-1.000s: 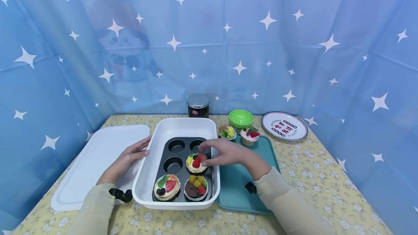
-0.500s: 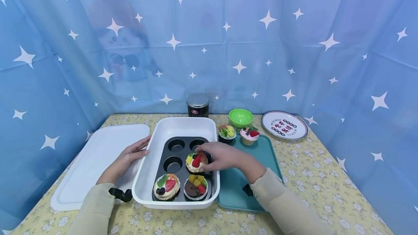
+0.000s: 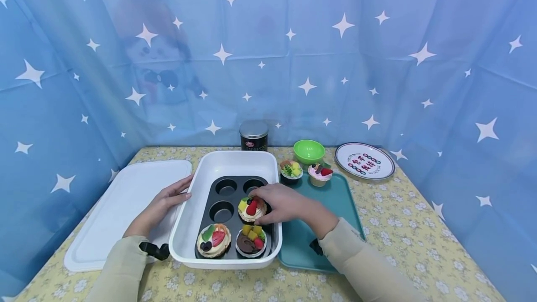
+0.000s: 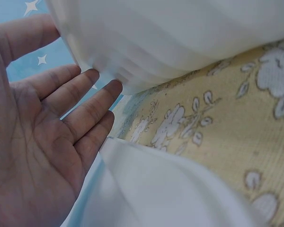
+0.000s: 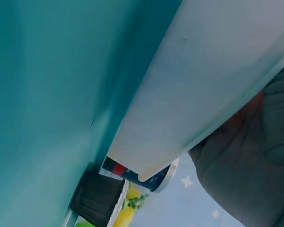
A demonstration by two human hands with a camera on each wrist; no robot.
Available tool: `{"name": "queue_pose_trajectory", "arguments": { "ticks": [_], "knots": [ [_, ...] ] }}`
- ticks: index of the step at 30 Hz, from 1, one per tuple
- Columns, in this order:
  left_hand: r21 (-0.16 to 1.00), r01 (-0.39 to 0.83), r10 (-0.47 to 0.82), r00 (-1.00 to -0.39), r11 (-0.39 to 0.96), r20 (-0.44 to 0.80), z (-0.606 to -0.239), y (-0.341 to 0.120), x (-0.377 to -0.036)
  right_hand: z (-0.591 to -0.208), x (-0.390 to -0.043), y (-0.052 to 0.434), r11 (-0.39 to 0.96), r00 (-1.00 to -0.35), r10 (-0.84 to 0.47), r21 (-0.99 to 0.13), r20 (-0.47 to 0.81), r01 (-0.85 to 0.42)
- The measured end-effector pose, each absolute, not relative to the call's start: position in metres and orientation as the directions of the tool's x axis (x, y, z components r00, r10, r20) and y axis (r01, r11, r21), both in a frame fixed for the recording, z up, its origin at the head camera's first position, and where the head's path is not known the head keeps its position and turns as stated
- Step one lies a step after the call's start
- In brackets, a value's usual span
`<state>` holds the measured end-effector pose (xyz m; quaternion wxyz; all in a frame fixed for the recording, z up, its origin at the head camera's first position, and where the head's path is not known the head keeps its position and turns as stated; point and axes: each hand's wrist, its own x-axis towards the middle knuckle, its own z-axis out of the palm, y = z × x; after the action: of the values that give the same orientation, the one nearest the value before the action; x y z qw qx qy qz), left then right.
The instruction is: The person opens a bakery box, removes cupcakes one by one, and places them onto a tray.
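A dark six-cup muffin tin (image 3: 216, 188) lies inside a white rectangular bin (image 3: 180, 227). My right hand (image 3: 289, 204) reaches over the bin's right wall, thumb and fingers around a cream-topped cupcake (image 3: 249, 215) with strawberry in the middle right cup. In the right wrist view the wall hides its fingertips. Two more cupcakes fill the front cups: a cream one (image 3: 218, 249) with a green leaf and a chocolate one (image 3: 245, 246) with yellow cubes. Straight fingers of my left hand (image 3: 161, 204) touch the bin's left outer wall, seen closer in the left wrist view (image 4: 52, 113).
Right of the bin is a teal tray (image 3: 310, 236); two cupcakes, one yellow-topped (image 3: 291, 171) and one pink (image 3: 319, 176), stand at its far end. Behind are a lidded tin (image 3: 253, 139), a green bowl (image 3: 309, 153) and a plate (image 3: 348, 155). A white lid (image 3: 126, 209) lies left.
My right hand has shifted slightly left and down, and its thumb and fingers have closed around the middle cupcake. My left hand stays at the bin's wall.
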<state>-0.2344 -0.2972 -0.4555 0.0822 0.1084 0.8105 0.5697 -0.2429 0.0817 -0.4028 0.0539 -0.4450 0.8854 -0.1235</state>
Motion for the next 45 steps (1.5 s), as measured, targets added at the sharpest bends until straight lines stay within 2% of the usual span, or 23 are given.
{"name": "queue_pose_trajectory", "arguments": {
  "ticks": [8,24,34,41,45],
  "knots": [
    [0.941,0.087,0.275,-0.961,0.327,-0.007,-0.4552,-0.2977,-0.2335,-0.4035,-0.2389,0.0789,0.613,-0.631,-0.776,-0.238,-0.003,-0.753],
    [0.941,0.099,0.287,-0.958,0.322,0.003,-0.453,-0.2973,-0.2322,-0.4026,-0.237,0.0773,0.607,-0.632,-0.775,-0.259,0.016,-0.751],
    [0.946,0.081,0.277,-0.961,0.313,-0.01,-0.4556,-0.298,-0.234,-0.3999,-0.2359,0.0772,0.579,-0.608,-0.793,-0.266,0.036,-0.771],
    [0.938,0.091,0.278,-0.96,0.334,-0.006,-0.4532,-0.2981,-0.2327,-0.3986,-0.2355,0.0777,0.505,-0.536,-0.836,-0.221,0.113,-0.834],
    [0.94,0.09,0.275,-0.961,0.329,-0.005,-0.4529,-0.2975,-0.232,-0.3977,-0.2346,0.0784,0.493,-0.526,-0.841,-0.22,0.128,-0.841]
  ]
}}
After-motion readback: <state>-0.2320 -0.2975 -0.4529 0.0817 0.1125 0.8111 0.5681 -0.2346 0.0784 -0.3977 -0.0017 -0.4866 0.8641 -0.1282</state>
